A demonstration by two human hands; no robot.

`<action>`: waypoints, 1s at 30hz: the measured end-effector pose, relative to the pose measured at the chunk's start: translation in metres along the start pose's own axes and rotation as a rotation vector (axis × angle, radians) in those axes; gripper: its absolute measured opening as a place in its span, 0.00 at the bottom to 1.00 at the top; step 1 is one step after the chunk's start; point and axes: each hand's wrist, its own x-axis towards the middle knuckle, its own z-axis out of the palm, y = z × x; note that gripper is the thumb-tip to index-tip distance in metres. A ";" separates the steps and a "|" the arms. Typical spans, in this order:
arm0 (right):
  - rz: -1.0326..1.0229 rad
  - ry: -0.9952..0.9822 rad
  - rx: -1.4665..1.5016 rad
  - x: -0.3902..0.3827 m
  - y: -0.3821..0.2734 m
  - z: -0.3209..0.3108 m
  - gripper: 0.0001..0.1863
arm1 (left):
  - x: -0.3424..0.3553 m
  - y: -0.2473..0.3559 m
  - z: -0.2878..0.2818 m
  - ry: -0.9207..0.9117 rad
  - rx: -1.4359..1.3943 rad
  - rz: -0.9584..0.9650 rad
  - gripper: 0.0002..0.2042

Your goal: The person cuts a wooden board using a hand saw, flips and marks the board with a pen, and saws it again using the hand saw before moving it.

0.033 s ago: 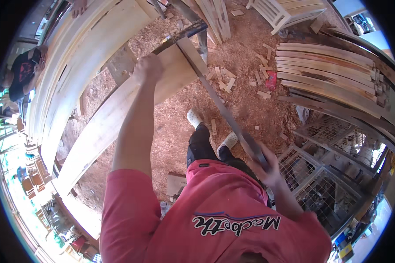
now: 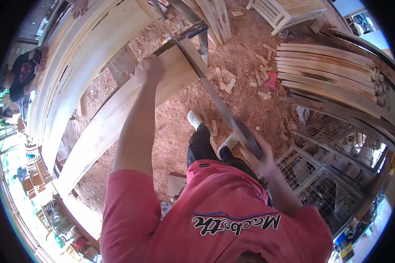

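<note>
A long pale wooden board [image 2: 101,127] runs diagonally from the lower left to a dark support [image 2: 191,30] at the top. My left hand [image 2: 148,68] lies on its upper part, fingers curled over the far edge. A long handsaw [image 2: 219,101] crosses the board near that end, its blade in a cut. My right hand [image 2: 259,158], somewhat blurred, grips the saw's handle at the near end, beside my right hip.
Long boards [image 2: 70,74] lie along the left, where a co-worker [image 2: 24,76] stands. Stacked slats [image 2: 324,65] and wire-mesh frames [image 2: 303,166] are at right. A white slatted furniture piece [image 2: 285,13] stands behind. Shavings and several offcuts [image 2: 226,85] cover the floor around my feet.
My right hand and the saw have slid slightly forward, up and to the left along the cut. My left hand stays on the board.
</note>
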 end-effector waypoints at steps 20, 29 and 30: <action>-0.047 0.442 -0.004 -0.075 0.032 -0.044 0.24 | -0.031 -0.001 0.033 0.040 0.049 0.985 0.19; -0.476 0.354 0.447 0.132 -0.076 0.045 0.17 | -0.087 -0.036 0.007 -0.821 -0.597 1.045 0.15; -0.422 0.325 0.479 0.160 -0.094 0.049 0.16 | -0.084 -0.053 0.004 -0.803 -0.534 1.006 0.15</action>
